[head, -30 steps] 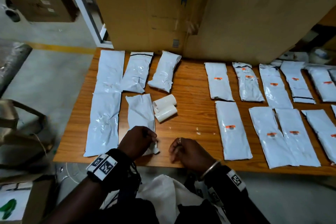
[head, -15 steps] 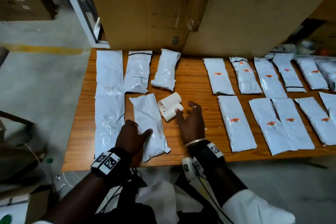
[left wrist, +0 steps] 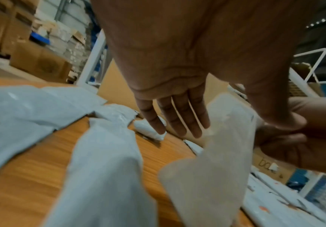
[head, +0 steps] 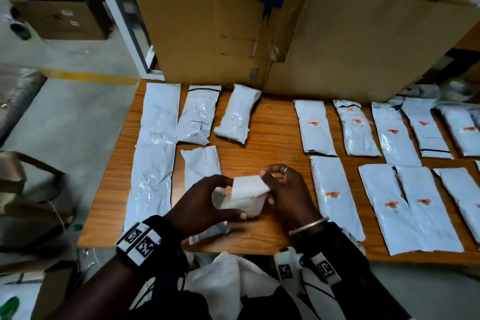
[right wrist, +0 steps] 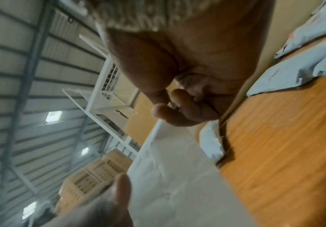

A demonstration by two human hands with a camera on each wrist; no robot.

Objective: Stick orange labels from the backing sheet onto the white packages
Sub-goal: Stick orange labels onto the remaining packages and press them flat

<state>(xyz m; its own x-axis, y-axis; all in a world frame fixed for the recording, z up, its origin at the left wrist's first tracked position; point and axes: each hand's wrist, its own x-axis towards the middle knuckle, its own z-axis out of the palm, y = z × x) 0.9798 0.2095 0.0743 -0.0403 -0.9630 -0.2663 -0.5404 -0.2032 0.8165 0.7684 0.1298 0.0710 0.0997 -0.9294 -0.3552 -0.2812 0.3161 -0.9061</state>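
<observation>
Both hands hold a curled white backing sheet (head: pixel 248 193) just above the wooden table (head: pixel 275 138). My left hand (head: pixel 231 199) pinches its lower left part between thumb and fingers. My right hand (head: pixel 266 184) pinches its upper right edge. The sheet (left wrist: pixel 212 161) shows only a plain white side, with no orange labels visible on it. Under the hands lies a bare white package (head: pixel 201 163), with several more unlabelled ones (head: pixel 161 112) to the left. Packages on the right (head: pixel 315 127) carry orange labels (head: pixel 332 194).
A large open cardboard box (head: pixel 285 34) stands along the table's far edge. Labelled packages fill the table's right half out to its edge. Floor and smaller cardboard boxes (head: pixel 62 13) lie to the left. White fabric sits in my lap below the near edge.
My right hand reached the rolled sheet on the table and picked it up. My left hand left the near package and joined it; the sheet is now held partly unrolled.
</observation>
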